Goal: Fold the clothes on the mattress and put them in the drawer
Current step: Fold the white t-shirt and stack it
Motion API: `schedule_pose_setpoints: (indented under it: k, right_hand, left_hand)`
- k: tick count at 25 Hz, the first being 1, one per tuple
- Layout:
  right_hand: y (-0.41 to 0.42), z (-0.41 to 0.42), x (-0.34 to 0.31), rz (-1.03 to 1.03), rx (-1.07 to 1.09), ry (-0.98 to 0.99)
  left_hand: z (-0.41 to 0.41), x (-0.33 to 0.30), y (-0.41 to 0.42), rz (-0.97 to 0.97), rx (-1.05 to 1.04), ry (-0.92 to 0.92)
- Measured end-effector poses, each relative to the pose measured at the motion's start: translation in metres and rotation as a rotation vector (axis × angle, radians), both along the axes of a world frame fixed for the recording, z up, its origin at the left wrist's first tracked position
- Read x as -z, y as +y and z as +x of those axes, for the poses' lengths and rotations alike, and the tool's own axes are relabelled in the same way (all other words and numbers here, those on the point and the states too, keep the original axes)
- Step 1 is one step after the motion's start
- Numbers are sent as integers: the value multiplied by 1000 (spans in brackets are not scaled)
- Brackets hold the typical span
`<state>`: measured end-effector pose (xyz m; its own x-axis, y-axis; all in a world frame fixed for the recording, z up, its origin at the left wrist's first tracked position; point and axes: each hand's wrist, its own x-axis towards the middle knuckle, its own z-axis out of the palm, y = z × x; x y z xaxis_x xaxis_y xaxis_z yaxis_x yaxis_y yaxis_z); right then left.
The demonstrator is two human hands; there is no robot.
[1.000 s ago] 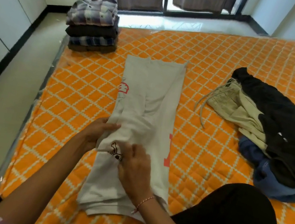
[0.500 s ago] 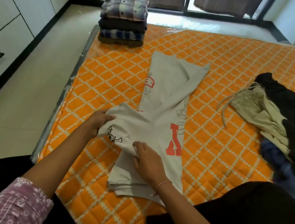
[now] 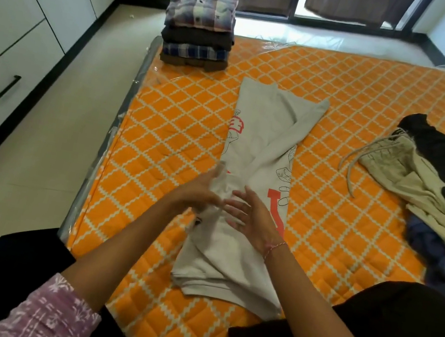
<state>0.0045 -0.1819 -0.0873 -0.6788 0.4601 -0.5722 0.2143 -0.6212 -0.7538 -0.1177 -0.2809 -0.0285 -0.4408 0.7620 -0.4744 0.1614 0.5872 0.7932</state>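
Note:
A grey printed shirt [image 3: 231,262] lies lengthwise on the orange quilted mattress [image 3: 174,130], its sides folded inward into a long strip. My left hand [image 3: 199,191] pinches a raised fold of the shirt's left side at its middle; the hand is blurred. Just to the right, my right hand [image 3: 250,215] hovers over the shirt with fingers spread, holding nothing. A stack of folded clothes [image 3: 200,27] stands at the mattress's far left corner. White drawers with a black handle [image 3: 6,86] line the left wall and are closed.
A loose pile of unfolded clothes [image 3: 436,194], beige, black and blue, lies on the right side of the mattress. My knees in black trousers frame the near edge. Pale floor [image 3: 46,167] runs between the mattress and the drawers. Curtained glass doors are at the back.
My left hand has lifted the shirt's left flap and brought it in toward the middle. My right hand has come off the cloth and opened. The view has shifted right and nearer.

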Motion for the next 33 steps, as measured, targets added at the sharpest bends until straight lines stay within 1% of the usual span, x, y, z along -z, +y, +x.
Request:
schedule_pose_setpoints:
  k: [1, 2, 3, 4, 5, 6, 7, 9, 10, 12, 14, 16, 18, 19, 20, 21, 22, 23, 24, 25, 26, 28, 29, 30, 31, 32, 33]
  right_hand:
    - [8, 0, 1, -70, 34, 11]
    - [14, 3, 3, -126, 66, 30]
    - [19, 7, 6, -186, 99, 39]
    - [19, 13, 9, -237, 104, 41]
    - [19, 20, 14, -258, 98, 27]
    - [19, 26, 18, -226, 86, 0]
    - [18, 28, 23, -107, 78, -51]
    - [15, 29, 28, 214, 54, -162]
    - [13, 29, 27, 330, 61, -182]
    - [10, 27, 27, 467, 92, -156]
    - [9, 28, 23, 648, 56, -217]
    - [6, 35, 23, 839, -32, -407]
    - [1, 40, 22, 1068, -125, -664]
    - [-1, 40, 26, 1216, -168, -720]
    - [-1, 37, 30, 1353, -227, -723]
    - [1, 34, 33, 1444, -335, -703]
    - [5, 31, 35, 1492, -470, -701]
    - [11, 30, 38, 1473, -589, -732]
    - [16, 30, 41, 1396, -645, -740]
    - [23, 32, 42, 1311, -624, -698]
    - [29, 35, 44, 1266, -522, -614]
    - [43, 35, 40, 1225, -224, -452]
    - [56, 29, 37, 1199, -104, -418]
    - [75, 19, 34, 1160, -29, -413]
    - [98, 5, 30, 1114, 14, -420]
    - [121, -9, 25, 1082, 25, -422]
    - [144, -23, 22, 1067, 25, -427]
  left_hand:
    - [16, -1, 11, -28, 113, -25]
    - [28, 2, 19, -56, 180, -43]
    - [34, 9, 24, -65, 154, -16]
    - [34, 16, 25, -41, 39, 75]
    - [30, 26, 21, -21, -115, 208]
    - [27, 35, 14, -42, -243, 309]
    - [26, 45, 6, -98, -291, 361]
    - [37, 60, -6, -233, -188, 381]
    - [46, 64, -8, -268, -153, 405]
    - [61, 68, -7, -261, -205, 480]
    - [70, 70, -6, -253, -227, 532]
    - [76, 75, -9, -321, -173, 577]
    - [77, 74, -8, -380, -120, 643]
    - [74, 77, -3, -361, -95, 726]
    - [70, 74, 5, -278, -52, 846]
    - [66, 73, 12, -177, 31, 929]
    - [61, 76, 19, -122, 118, 1012]
    - [56, 82, 25, -122, 243, 1029]
    - [53, 88, 28, -162, 332, 983]
    - [52, 90, 27, -235, 368, 902]
    - [51, 94, 24, -224, 332, 861]
    - [48, 98, 28, -145, 231, 868]
    - [43, 95, 37, -104, 214, 885]
    - [32, 96, 54, -15, 158, 921]
    - [19, 93, 76, 72, 140, 919]
    - [8, 91, 100, 111, 152, 889]
    - [-3, 88, 126, 123, 148, 814]
